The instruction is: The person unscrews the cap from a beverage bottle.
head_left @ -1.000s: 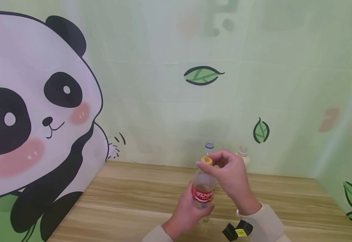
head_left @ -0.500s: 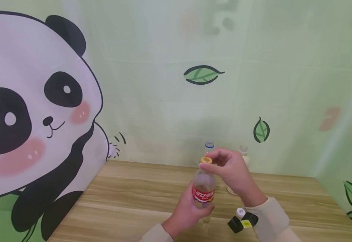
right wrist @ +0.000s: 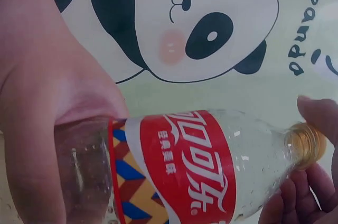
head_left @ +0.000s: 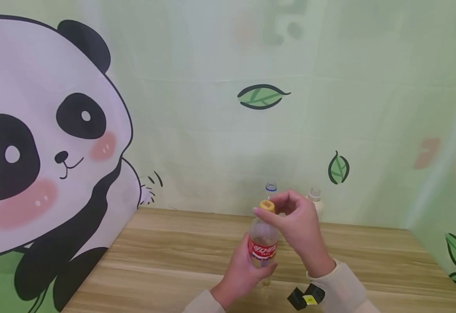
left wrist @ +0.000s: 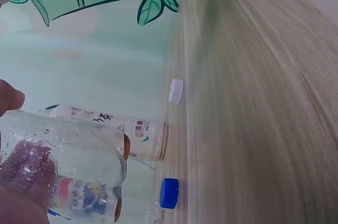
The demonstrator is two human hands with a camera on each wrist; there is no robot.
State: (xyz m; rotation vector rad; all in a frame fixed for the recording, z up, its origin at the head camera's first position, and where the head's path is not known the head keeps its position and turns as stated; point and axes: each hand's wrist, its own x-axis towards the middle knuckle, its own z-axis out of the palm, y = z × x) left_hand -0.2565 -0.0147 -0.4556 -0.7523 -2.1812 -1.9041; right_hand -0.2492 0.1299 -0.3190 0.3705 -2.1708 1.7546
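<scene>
A wooden table carries two uncapped bottles, a white cap and a blue cap.

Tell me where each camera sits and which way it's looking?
Head: looks forward and down at the table; both hands show, left hand gripping the cola bottle, right hand pinching its yellow cap.
Left wrist: looks past the bottle's base across the table; fingertips show.
Right wrist: looks along the bottle's red label; both hands show.
All share the bottle.

Two bottles behind the held bottle, caps on the table.
</scene>
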